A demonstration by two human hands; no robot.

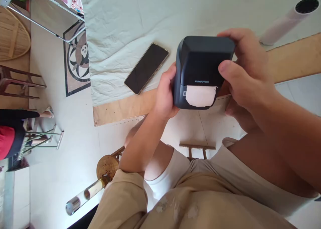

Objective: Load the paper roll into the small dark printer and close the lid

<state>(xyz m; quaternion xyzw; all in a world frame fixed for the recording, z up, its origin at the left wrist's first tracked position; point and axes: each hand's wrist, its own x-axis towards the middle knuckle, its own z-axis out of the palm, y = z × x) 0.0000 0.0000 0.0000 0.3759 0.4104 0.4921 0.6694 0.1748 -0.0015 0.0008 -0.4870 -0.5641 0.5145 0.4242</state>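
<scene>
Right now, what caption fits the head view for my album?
Both hands, left and right, hold a dark printer beside a phone.

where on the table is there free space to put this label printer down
Bare cloth lies beyond the phone and between the label printer and the white tube. The near edge by the phone is tighter, with the left hand and right hand gripping the printer.

Wide bare cloth is lying open across the worktop (120, 25) behind and left of the label printer (200, 72). A phone (146, 68) is lying flat just left of it, narrowing that side. A pale tube (283, 21) is blocking the far right corner.
</scene>
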